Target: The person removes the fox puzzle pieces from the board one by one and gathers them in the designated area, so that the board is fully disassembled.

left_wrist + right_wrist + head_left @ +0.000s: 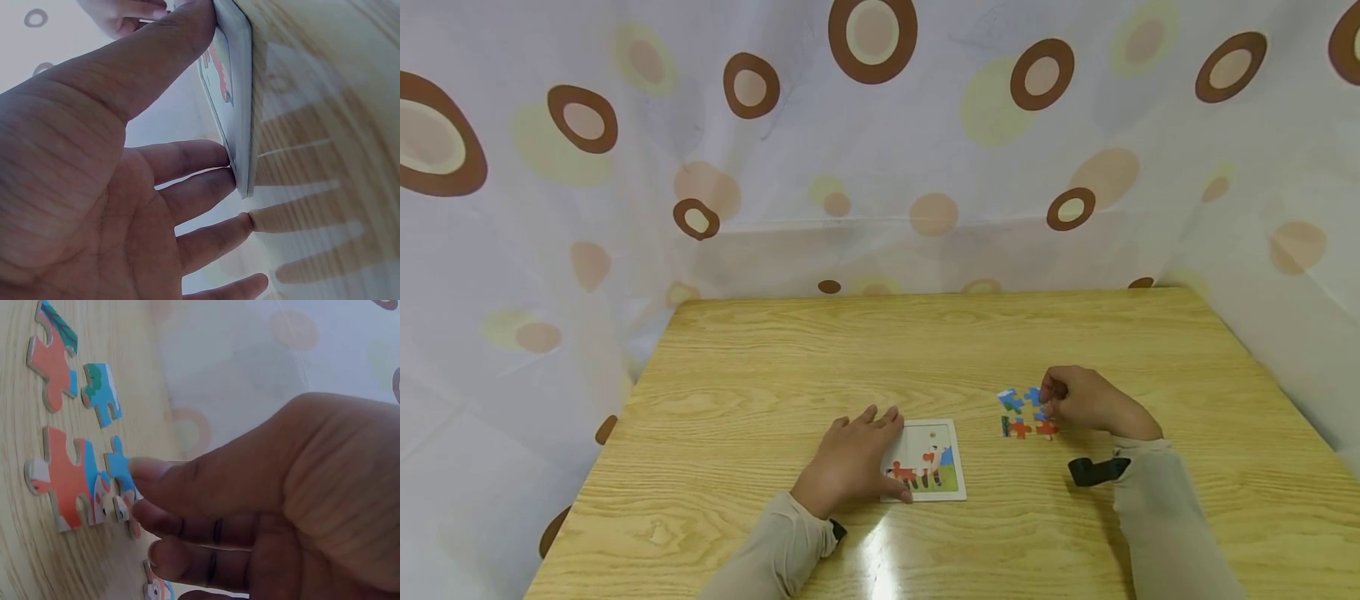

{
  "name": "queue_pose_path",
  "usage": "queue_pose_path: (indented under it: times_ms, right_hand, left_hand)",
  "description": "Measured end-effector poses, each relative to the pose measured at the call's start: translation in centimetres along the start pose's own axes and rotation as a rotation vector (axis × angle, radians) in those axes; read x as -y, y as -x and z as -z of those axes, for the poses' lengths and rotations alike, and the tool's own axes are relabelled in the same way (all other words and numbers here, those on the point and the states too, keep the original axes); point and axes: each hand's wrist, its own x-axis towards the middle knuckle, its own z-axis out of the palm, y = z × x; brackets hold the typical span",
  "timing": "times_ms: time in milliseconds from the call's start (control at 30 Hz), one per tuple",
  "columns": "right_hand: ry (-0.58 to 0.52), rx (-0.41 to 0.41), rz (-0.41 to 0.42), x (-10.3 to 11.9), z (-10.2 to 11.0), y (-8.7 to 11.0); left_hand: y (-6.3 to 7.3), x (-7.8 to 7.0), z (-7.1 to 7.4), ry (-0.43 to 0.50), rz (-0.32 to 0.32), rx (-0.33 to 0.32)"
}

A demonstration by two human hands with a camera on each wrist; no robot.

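Note:
My left hand rests at the left side of a square picture puzzle board, its thumb along the near edge and its straight fingers spread at the far edge. Part of a red-and-white animal picture shows in the board. To the right, loose jigsaw pieces lie on the table. Over their right side is my right hand, fingers bent, thumb apart from the index finger. In the right wrist view its thumb tip overlaps a blue piece; I cannot tell whether it holds a piece.
The wooden table runs back to a hanging sheet with brown and peach circles. Another piece shows partly below my right fingers. A black strap hangs at the right wrist.

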Motion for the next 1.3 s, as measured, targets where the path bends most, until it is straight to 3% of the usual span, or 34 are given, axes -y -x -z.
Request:
queue_pose_path:
  times_ms: [567, 767, 1100, 1300]
  right_hand:
    - [-0.069, -0.03, 0.061, 2.4, -2.0, -1.4]
    - [-0.038, -0.056, 0.104, 3.1, -2.7, -1.8]
    - [-0.055, -0.02, 0.143, 4.0, -4.2, -2.9]
    - [-0.067, 0.003, 0.124, 4.7, -4.9, -3.0]
  left_hand:
    - [0.1, -0.1, 0.1, 0.008, -0.002, 0.002]
    - [0.1, -0.1, 0.2, 0.009, 0.004, 0.002]
    - [0.2, -0.1, 0.2, 0.016, 0.008, 0.001]
    - [0.2, 0.0, 0.2, 0.01, 0.005, 0.003]
